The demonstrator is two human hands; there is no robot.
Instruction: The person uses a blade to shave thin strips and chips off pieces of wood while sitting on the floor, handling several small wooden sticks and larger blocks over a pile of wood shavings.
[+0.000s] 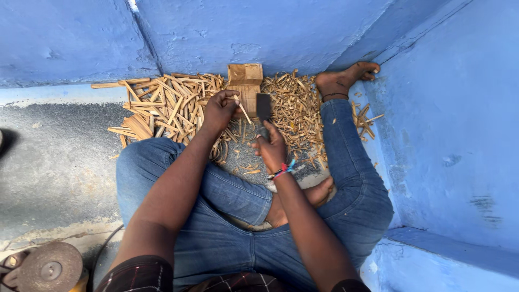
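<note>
Since you sit cross-legged in a blue corner, everything is laid within arm's reach on the floor ahead of you.

Floor (54, 162): grey concrete that carries the work; no table here, so your folded legs frame the working spot.

Stick pile (157, 105): cut wooden strips heaped to the far left, close enough for your left hand to draw from.

Shavings (297, 111): curled offcuts spread to the far right, where they fall away from the blade.

Wooden block (245, 81): set upright against the far wall, so it serves as a backstop under the cutting.

Right hand (272, 150): grip closed around the handle of the dark blade (263, 106), which stands just right of the block.

Left hand (219, 111): fingertips pinched shut on a thin stick (245, 113), tilted toward the block's front, just beside the blade.
</note>
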